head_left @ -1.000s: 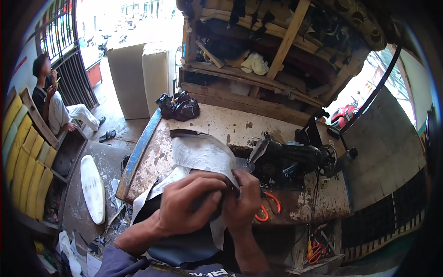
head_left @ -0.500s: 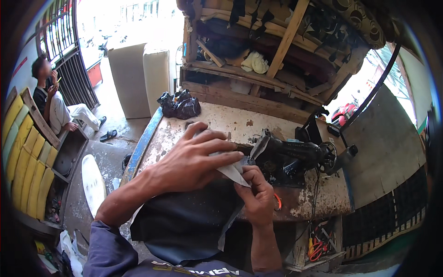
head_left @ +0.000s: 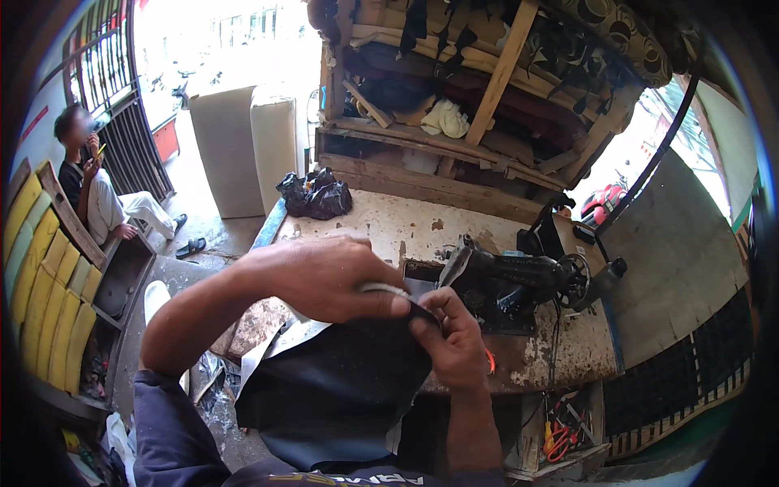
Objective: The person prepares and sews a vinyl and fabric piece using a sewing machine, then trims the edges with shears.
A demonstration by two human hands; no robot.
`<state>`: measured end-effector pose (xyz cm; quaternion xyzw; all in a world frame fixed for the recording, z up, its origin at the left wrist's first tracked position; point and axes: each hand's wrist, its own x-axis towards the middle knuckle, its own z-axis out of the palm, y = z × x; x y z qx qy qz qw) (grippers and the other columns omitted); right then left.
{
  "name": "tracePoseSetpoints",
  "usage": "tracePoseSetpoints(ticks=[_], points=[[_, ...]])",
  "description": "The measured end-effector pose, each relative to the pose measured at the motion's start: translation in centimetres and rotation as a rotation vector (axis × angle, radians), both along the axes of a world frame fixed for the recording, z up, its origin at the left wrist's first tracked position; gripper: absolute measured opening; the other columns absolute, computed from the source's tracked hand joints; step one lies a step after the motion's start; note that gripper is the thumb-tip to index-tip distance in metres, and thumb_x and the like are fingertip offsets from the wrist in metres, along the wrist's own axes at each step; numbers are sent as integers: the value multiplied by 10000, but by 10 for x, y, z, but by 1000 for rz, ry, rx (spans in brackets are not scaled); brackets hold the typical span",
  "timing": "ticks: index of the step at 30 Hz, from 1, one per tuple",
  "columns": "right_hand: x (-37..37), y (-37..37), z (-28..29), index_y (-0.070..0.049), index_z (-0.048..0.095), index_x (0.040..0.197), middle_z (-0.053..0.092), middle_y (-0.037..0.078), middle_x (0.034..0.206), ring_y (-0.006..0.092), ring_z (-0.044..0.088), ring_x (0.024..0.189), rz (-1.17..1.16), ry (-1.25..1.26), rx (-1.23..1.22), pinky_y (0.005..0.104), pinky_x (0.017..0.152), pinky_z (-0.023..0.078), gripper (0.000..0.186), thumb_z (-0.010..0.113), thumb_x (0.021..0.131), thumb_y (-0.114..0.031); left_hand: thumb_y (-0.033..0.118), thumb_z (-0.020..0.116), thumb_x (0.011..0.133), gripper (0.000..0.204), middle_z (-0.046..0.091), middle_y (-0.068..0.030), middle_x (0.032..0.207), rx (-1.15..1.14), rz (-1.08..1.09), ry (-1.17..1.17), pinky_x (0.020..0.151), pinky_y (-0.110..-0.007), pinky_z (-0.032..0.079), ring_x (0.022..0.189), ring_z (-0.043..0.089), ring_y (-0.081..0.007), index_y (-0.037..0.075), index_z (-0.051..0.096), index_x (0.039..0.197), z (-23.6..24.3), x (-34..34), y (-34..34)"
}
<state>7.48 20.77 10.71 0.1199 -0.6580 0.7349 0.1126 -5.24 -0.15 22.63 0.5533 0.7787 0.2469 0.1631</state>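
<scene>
A large sheet of black leather-like material (head_left: pixel 333 390) with a pale backing hangs over my lap and the table's near edge. My left hand (head_left: pixel 337 280) is closed on its upper edge, the thumb pressed along a folded strip. Just to the right, my right hand (head_left: pixel 450 337) pinches the same edge between thumb and fingers. A thin line of pale backing shows by the left thumb. The left fingertips are hidden behind the hand. Beyond my hands stands a black sewing machine (head_left: pixel 527 274) with a handwheel at its right.
The worn table (head_left: pixel 398 215) carries a black plastic bag (head_left: pixel 315 195) at its far left. Something orange (head_left: pixel 490 362) lies beside my right wrist. Below right, a wooden drawer (head_left: pixel 600 414) holds tools. A wooden shelf (head_left: pixel 389 126) with fabrics rises behind; a person (head_left: pixel 101 174) sits far left.
My left hand has rolled over and come down onto the edge, its elbow swinging outward. The pale flap between my hands is now mostly out of sight, with black material showing there.
</scene>
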Motion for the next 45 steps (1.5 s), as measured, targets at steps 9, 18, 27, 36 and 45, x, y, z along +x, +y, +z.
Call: tracePoseSetpoints(ticks=[9,18,27,36,45], points=[[1,-12,-13,-44,646,1214,732,19,1072,58,647,1007,-109,-48,212,249,862,532,295,806,966,-63,353,764,973,362,698,-159,1060,-50,4,39,963,-492,512,1100,670,-361,38,743,1151,-25,-2,-10],[20,-35,-31,-64,731,1083,763,102,1001,269,728,905,-285,347,617,377,787,572,363,910,768,-35,140,808,781,448,632,-75,1098,132,27,370,921,-436,528,1043,641,-287,79,664,1201,-61,48,-48],[38,-45,-54,-104,672,1072,739,39,1120,225,704,1004,-280,462,705,441,893,509,373,848,752,-26,136,761,828,380,641,-76,1130,384,206,517,1024,-456,510,1102,651,-255,58,704,1195,-126,84,-69],[67,-58,-78,-129,663,1070,736,15,1169,199,698,1035,-173,344,773,455,980,493,312,821,817,-37,31,770,766,509,610,-45,1126,350,508,299,1062,-523,489,1132,570,-268,101,719,1267,-176,135,-83],[65,-58,-107,-130,658,1074,697,15,1179,191,662,1064,-292,366,905,500,1019,464,268,772,846,-47,320,817,889,272,633,-35,944,580,586,329,760,-412,486,880,585,-240,121,725,1050,-190,177,-80]])
